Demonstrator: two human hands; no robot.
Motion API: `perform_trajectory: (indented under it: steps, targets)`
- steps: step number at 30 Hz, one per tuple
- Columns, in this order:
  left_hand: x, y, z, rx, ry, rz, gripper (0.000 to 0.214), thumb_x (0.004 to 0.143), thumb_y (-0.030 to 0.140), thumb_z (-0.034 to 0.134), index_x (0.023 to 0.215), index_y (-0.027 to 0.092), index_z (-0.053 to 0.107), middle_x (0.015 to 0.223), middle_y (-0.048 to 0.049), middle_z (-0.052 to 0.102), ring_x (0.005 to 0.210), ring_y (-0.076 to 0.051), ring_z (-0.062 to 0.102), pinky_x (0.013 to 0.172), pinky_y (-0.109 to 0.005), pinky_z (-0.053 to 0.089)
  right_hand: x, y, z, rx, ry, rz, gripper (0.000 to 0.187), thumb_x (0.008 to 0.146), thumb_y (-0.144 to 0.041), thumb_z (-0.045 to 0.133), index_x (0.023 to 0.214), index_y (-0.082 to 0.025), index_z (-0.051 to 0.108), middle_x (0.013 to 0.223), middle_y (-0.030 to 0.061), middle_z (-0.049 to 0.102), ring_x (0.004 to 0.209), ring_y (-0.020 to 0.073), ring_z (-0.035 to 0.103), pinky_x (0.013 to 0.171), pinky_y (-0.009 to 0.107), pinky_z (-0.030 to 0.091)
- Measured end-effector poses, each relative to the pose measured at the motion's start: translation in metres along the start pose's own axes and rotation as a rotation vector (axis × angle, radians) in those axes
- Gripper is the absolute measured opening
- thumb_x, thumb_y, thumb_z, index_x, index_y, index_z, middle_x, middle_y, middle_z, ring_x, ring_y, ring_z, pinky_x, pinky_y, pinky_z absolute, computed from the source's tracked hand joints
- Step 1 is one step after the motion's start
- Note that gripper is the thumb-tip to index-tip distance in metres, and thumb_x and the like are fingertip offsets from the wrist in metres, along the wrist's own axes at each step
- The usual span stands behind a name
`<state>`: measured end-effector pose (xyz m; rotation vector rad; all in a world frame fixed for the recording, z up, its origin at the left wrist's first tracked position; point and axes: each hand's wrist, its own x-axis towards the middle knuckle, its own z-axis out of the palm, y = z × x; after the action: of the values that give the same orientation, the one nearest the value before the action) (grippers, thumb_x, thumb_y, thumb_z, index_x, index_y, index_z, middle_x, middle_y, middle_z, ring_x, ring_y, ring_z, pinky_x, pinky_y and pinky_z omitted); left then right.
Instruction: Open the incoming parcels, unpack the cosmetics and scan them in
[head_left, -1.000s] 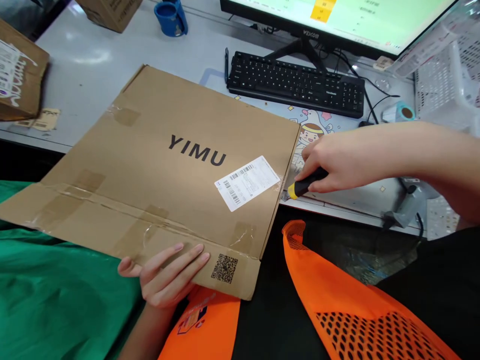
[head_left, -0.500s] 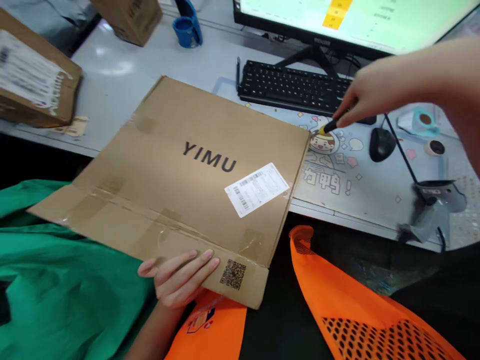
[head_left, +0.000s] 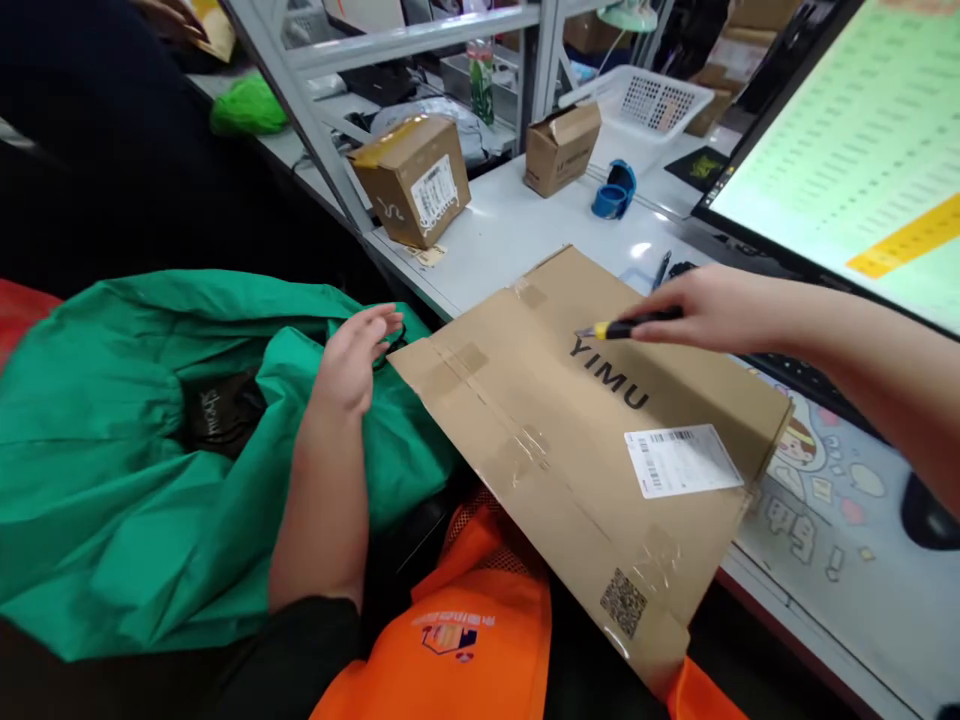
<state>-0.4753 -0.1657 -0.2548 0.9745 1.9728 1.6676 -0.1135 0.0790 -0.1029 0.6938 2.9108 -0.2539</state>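
A flat brown cardboard box (head_left: 540, 400) printed YIMU leans against the desk edge, with a white shipping label (head_left: 682, 460) and clear tape on it. My right hand (head_left: 686, 310) grips a yellow-and-black box cutter (head_left: 619, 328), its tip over the printed letters. Whether the tip touches the cardboard I cannot tell. Off the box, my left hand (head_left: 352, 355) is raised just beyond its left corner, fingers extended and slightly bent, with nothing seen in it. Below that hand lies a large green fabric bag (head_left: 150, 400), its mouth partly open on something dark.
On the white desk (head_left: 487, 215) stand a taped carton (head_left: 416, 185), a smaller carton (head_left: 562, 150) and a blue tape dispenser (head_left: 613, 192). A monitor (head_left: 847, 150) and mouse (head_left: 930, 512) are at the right. A metal frame (head_left: 315, 130) rises at the desk's left end.
My view has swung left. My left hand has let go of the box's near edge and moved toward the green bag. My right hand has carried the cutter from the far right corner to above the lettering.
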Motion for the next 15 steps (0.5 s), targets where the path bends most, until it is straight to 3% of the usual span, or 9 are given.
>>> perform_trajectory:
  steps: [3, 6, 11, 13, 15]
  targets:
    - [0.071, -0.004, 0.005, -0.108, -0.498, -0.262, 0.065, 0.079, 0.064, 0.079, 0.126, 0.020, 0.073, 0.137, -0.0209, 0.073, 0.120, -0.037, 0.074, 0.094, -0.049, 0.062, 0.094, -0.023, -0.020, 0.022, -0.157, 0.079, 0.033, 0.093, -0.049, 0.075, 0.116, -0.028, 0.087, 0.088, 0.0057, 0.081, 0.079, 0.0263, 0.074, 0.077, 0.042, 0.060]
    - [0.099, -0.005, 0.026, -0.054, -0.801, -0.437, 0.065, 0.075, 0.058, 0.086, 0.127, 0.021, 0.075, 0.133, -0.0200, 0.076, 0.107, -0.037, 0.078, 0.082, -0.046, 0.065, 0.171, -0.034, -0.023, 0.056, -0.238, 0.167, 0.035, 0.088, -0.048, 0.082, 0.112, -0.023, 0.087, 0.088, 0.0067, 0.079, 0.087, 0.0291, 0.076, 0.083, 0.044, 0.059]
    - [0.092, -0.017, 0.049, -0.150, -1.028, -0.617, 0.074, 0.069, 0.049, 0.096, 0.134, 0.024, 0.071, 0.131, -0.0135, 0.078, 0.113, -0.036, 0.078, 0.098, -0.048, 0.066, 0.238, -0.026, -0.005, 0.127, -0.356, 0.309, 0.027, 0.077, -0.038, 0.091, 0.079, -0.013, 0.082, 0.078, 0.0032, 0.077, 0.078, 0.0224, 0.078, 0.070, 0.031, 0.060]
    - [0.089, -0.023, 0.049, -0.204, -1.069, -0.631, 0.084, 0.069, 0.052, 0.097, 0.143, 0.027, 0.065, 0.137, -0.0120, 0.076, 0.123, -0.036, 0.075, 0.105, -0.046, 0.064, 0.253, -0.016, 0.004, 0.249, -0.317, 0.413, 0.046, 0.089, -0.043, 0.073, 0.075, 0.001, 0.074, 0.084, 0.0036, 0.077, 0.080, 0.0146, 0.078, 0.069, 0.022, 0.055]
    - [0.089, -0.028, 0.048, -0.211, -1.096, -0.627, 0.090, 0.070, 0.056, 0.096, 0.148, 0.028, 0.061, 0.140, -0.0113, 0.074, 0.128, -0.037, 0.073, 0.107, -0.045, 0.063, 0.270, -0.004, 0.009, 0.449, -0.204, 0.573, 0.069, 0.096, -0.045, 0.038, 0.073, 0.015, 0.063, 0.090, 0.0074, 0.076, 0.085, 0.0102, 0.077, 0.067, 0.016, 0.048]
